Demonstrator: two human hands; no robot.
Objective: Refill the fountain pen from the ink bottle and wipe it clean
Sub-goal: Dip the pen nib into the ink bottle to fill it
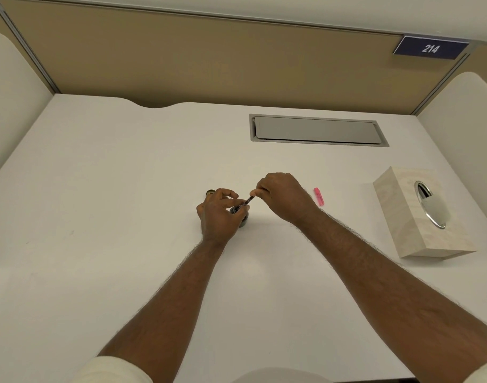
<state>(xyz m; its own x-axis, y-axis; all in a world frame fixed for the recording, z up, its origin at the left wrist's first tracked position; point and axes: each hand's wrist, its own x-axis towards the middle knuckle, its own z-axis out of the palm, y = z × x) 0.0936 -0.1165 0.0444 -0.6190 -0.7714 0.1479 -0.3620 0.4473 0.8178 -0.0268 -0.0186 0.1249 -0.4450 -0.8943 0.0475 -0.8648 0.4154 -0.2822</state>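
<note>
Both bare hands meet near the middle of the white desk (126, 175). The left hand (217, 217) curls its fingers round the lower end of a slim, dark, translucent fountain pen section (249, 200) and pinches it just above the small dark glass ink bottle (240, 215), which stands on the desk and is partly hidden behind that hand. The pen slants up and to the right – its lower end sits at the bottle's open mouth, though whether the tip is in the ink cannot be told. The right hand (283, 197) pinches the pen's upper end between thumb and fingertips, knuckles turned up toward the camera.

Just behind the left hand's fingers a small round dark cap with a brassy rim (210, 192) lies on the desk, near the bottle. To the right of the right hand, apart from it, lies a short pink translucent pen part (319, 196). Further right stands a pale, stone-patterned rectangular tissue box (419, 230) with an oval metal-rimmed opening – a tissue shows in it. A grey rectangular cable hatch (317, 129) is set into the desk's far side, and a dark blue plate reading 214 (430, 48) is fixed on the beige partition.
</note>
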